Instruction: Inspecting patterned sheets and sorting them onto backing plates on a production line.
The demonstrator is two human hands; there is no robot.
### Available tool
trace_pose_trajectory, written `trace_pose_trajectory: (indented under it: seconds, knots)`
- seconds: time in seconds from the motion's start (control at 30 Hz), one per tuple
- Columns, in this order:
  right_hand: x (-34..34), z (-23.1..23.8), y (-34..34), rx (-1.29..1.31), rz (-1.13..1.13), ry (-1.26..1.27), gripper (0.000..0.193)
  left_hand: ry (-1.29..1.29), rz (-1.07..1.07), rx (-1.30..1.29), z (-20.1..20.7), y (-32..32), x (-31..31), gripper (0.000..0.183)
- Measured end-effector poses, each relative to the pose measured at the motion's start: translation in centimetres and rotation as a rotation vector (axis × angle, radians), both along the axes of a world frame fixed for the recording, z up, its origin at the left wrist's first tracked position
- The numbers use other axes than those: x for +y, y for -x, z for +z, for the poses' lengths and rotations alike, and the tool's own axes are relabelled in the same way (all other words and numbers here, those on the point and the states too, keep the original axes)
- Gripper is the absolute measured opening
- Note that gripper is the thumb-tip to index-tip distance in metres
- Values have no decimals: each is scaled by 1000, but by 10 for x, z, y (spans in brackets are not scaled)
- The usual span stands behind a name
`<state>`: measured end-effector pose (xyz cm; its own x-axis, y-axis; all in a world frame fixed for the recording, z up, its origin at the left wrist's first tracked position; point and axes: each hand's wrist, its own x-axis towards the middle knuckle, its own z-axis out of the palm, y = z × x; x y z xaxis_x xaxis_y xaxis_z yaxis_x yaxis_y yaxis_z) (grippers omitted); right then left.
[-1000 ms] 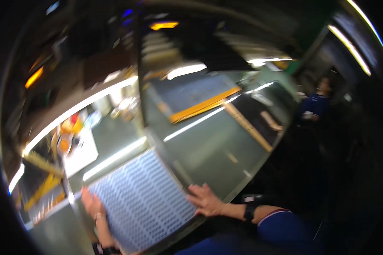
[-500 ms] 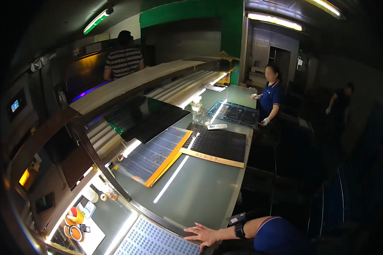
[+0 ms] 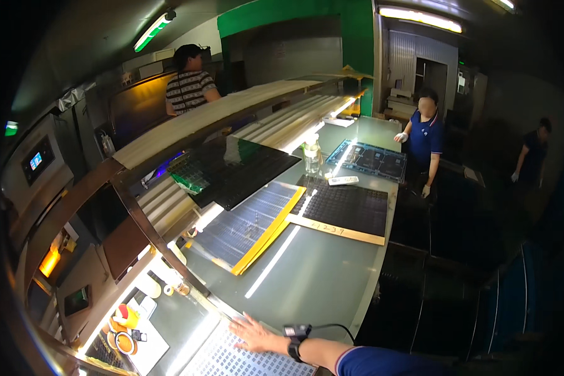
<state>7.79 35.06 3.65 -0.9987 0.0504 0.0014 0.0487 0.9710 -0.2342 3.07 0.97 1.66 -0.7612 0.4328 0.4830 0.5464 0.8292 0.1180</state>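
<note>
My right hand [image 3: 254, 334] reaches in from the lower right, palm down with its fingers spread. It rests on or just above the upper edge of a pale sheet [image 3: 244, 363] printed with a dense grid of small dark marks. A black watch-like band with a small black box and a cable is strapped to my right wrist. My left hand is out of view. Beyond my right hand, a striped sheet with a yellow edge [image 3: 247, 222] lies beside a black patterned sheet [image 3: 351, 203] bordered by a wooden strip [image 3: 335, 230].
A dark glossy panel [image 3: 238, 166] juts over the table from the left rack. Farther back are a clear bottle [image 3: 311, 156], a white remote-like device [image 3: 343, 180] and a blue-edged dark panel [image 3: 370, 161]. Cups [image 3: 126, 342] stand lower left. Several people are nearby, one [image 3: 425, 135] at the table's right edge.
My right hand has moved left over the pale sheet, its forearm reaching further in. The view has shifted, so the surroundings appear further right. The co-worker at the right edge has lowered one hand.
</note>
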Motion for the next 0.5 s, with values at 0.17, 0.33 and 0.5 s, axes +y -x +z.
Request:
trace_pose_trajectory:
  seconds: [0.17,0.33,0.5]
  knots:
    - [-1,4,-10,36,-127,-10,63,18,-51,-38,-13,-24,-6,56]
    - [-45,5,-138,343,-161,79,69,47,-101,-80,-53,-60,-49,59]
    - [-66,6,-221,347,-101,103,74,143,-164,-25,-196,-83,-178,62]
